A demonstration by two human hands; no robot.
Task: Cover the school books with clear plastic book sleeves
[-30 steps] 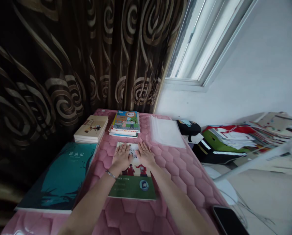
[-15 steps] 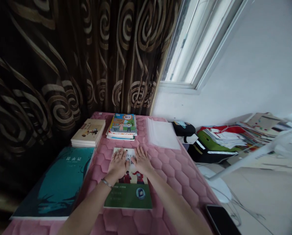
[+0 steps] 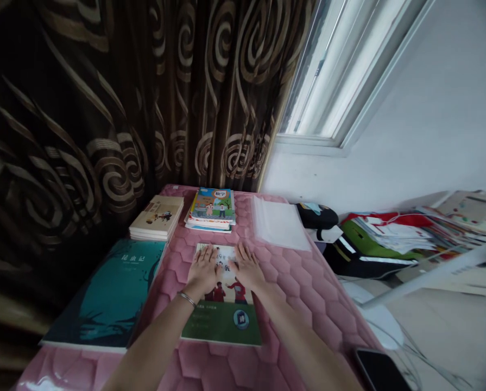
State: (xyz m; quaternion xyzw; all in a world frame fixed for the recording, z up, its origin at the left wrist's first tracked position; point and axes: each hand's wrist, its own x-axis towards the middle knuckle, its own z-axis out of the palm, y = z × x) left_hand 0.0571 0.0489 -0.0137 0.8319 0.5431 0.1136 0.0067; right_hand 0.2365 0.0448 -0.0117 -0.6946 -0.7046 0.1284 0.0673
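A book [image 3: 222, 320] with a white and green cover and red-clothed figures lies flat on the pink quilted table cover [image 3: 303, 326]. My left hand [image 3: 204, 270] rests palm down on its upper left part, fingers stretched out, a silver bracelet at the wrist. Flat on the upper right part lies my right hand [image 3: 246, 267], its fingers spread. Some of the title shows between the hands. To the left lies a large teal book [image 3: 118, 293]. Beyond it sits a stack of beige books [image 3: 157, 217], and beside that a pile of colourful textbooks [image 3: 212, 210].
Clear plastic sheets [image 3: 281, 222] lie at the table's back right. A black phone [image 3: 381, 369] is near the right edge. Past that edge are a green and black bag [image 3: 365, 244], heaped papers, a white lamp [image 3: 430, 277] and cables. A patterned curtain [image 3: 177, 98] hangs behind.
The view has shifted, so everything sits slightly further right. The hands have parted a little, uncovering more of the title. The book stays in place under them.
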